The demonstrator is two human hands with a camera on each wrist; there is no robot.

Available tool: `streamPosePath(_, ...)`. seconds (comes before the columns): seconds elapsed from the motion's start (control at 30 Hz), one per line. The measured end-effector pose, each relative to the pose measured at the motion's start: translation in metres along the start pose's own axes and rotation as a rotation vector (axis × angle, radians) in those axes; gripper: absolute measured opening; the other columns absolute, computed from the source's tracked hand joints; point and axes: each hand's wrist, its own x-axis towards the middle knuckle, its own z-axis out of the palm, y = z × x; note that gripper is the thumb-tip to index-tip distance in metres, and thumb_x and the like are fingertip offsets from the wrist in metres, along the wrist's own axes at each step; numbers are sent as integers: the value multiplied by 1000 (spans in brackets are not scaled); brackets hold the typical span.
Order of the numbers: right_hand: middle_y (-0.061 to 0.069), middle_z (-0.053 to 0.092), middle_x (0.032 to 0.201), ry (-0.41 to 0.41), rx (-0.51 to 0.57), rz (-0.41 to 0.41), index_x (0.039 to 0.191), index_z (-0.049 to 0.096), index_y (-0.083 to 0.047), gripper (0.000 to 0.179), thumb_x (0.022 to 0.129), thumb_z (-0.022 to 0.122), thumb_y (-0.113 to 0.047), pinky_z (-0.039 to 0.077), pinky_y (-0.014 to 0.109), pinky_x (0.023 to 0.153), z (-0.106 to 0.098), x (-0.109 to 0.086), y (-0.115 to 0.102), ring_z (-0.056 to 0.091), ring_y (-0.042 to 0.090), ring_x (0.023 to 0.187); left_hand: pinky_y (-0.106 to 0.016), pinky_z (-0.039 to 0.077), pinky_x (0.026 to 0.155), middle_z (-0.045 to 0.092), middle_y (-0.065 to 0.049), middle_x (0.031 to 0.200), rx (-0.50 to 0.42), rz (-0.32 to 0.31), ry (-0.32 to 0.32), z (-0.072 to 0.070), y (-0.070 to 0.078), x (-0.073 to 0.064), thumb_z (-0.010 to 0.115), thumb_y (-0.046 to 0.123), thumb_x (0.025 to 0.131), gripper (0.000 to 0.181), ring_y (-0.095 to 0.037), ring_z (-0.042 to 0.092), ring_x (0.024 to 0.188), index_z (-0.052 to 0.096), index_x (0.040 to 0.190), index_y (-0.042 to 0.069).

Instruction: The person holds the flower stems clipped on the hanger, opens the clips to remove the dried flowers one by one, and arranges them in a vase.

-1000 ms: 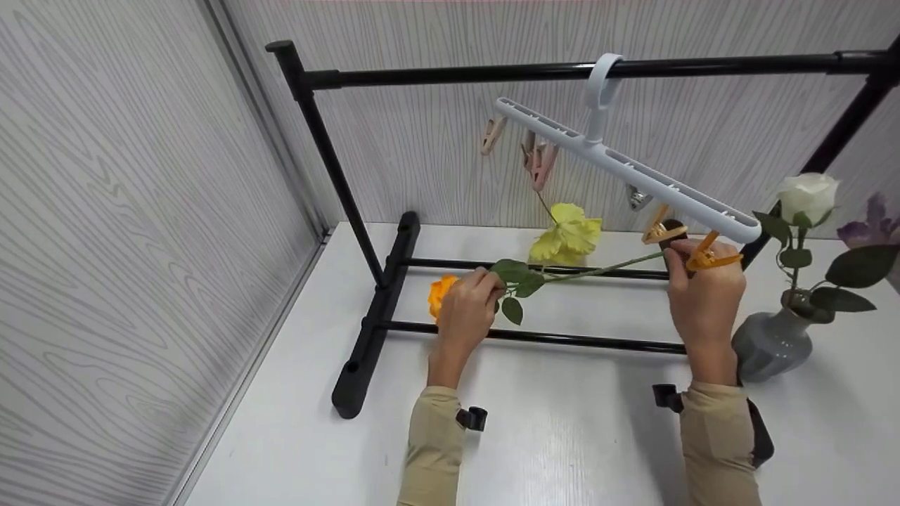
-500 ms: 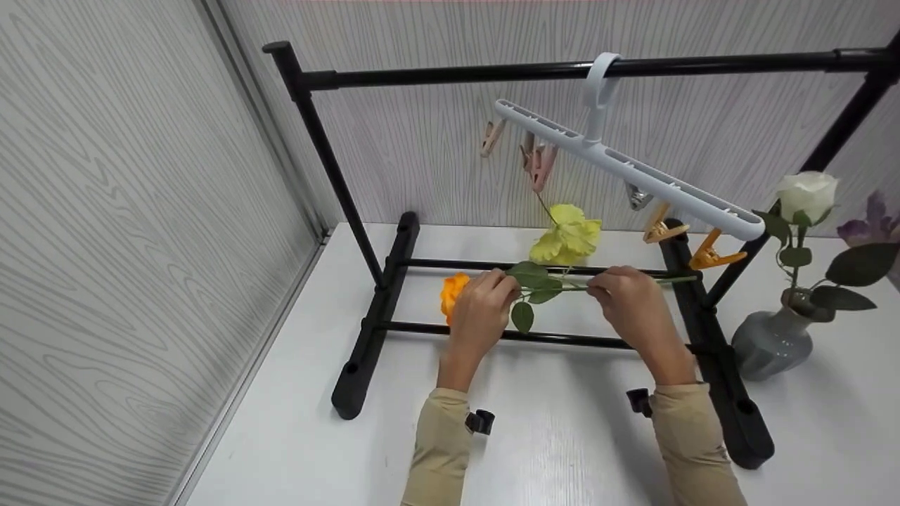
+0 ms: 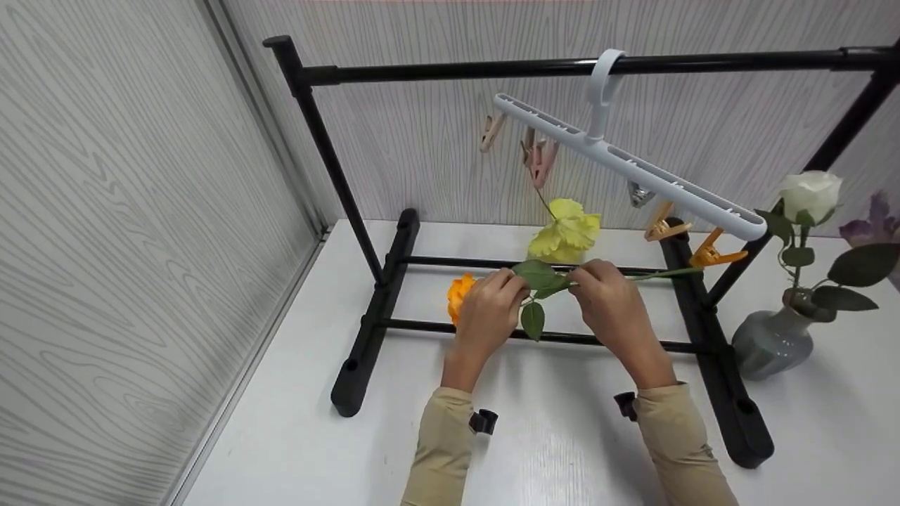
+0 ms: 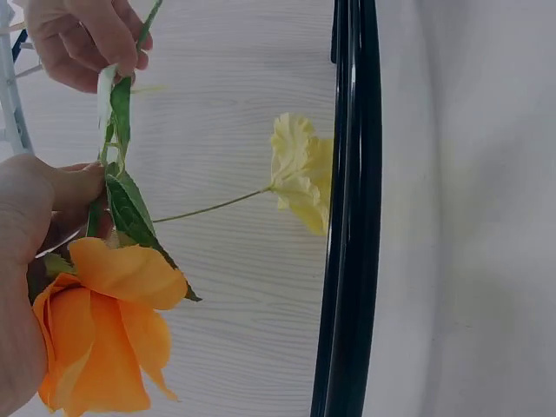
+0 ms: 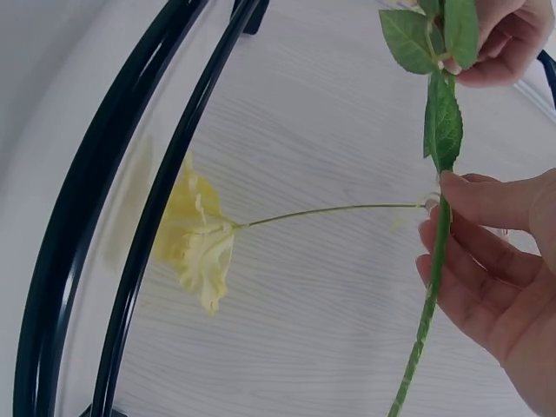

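An orange artificial rose (image 4: 109, 334) lies crosswise in both hands, its bloom to the left and its green stem (image 5: 426, 317) reaching right. My left hand (image 3: 490, 309) pinches the stem just below the bloom, beside the leaves (image 3: 534, 320). Farther along, my right hand (image 3: 613, 309) pinches the stem between thumb and fingers. Behind the hands a yellow flower (image 3: 564, 230) hangs head down from a pink clip (image 3: 541, 163). That clip belongs to a pale blue hanger (image 3: 626, 165), whose orange clip (image 3: 714, 251) hangs near the stem's free end.
A black rack (image 3: 450, 71) carries the hanger on its top bar; its lower bars (image 3: 422, 325) run under the hands. At right stands a grey vase (image 3: 772, 344) with a white rose (image 3: 810, 195) and a purple flower (image 3: 872, 221). More clips (image 3: 491, 133) hang along the hanger.
My right hand has left the stem's far end by the orange clips and moved left along it, near the leaves. My left hand has shifted slightly right with the orange rose.
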Motion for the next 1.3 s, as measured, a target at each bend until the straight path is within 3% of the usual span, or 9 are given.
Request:
streamPosePath(0.37, 14, 59, 84, -137, -25, 70, 81, 69, 2, 16, 71, 79, 8, 53, 39, 63, 3, -3, -1, 61, 29, 75, -30, 49, 70, 59, -2, 81, 29, 14, 4, -2, 5, 1, 66, 14, 91, 8, -18, 59, 73, 69, 86, 8)
streamPosePath(0.7, 12, 61, 81, -60, -66, 43, 79, 70, 1, 12, 72, 80, 5, 53, 40, 63, -11, -1, 10, 61, 29, 74, -32, 47, 76, 63, -1, 85, 20, 34, -11, -4, 8, 5, 65, 16, 91, 7, -17, 62, 79, 69, 89, 12)
streamPosePath(0.97, 14, 65, 80, -12, -88, 43, 82, 72, 2, 11, 74, 78, 6, 55, 39, 61, -25, -4, 19, 66, 28, 71, -35, 44, 82, 65, 1, 92, -4, -8, 15, -9, 2, 4, 66, 19, 91, 7, -18, 59, 92, 70, 93, 14)
streamPosePath(1.3, 15, 66, 84, 37, -11, 65, 83, 72, 4, 11, 75, 76, 9, 54, 40, 65, -39, -5, 24, 67, 30, 76, -34, 47, 83, 60, -4, 104, -107, -79, -15, -14, -4, 3, 67, 38, 89, 37, -18, 58, 93, 65, 111, 8)
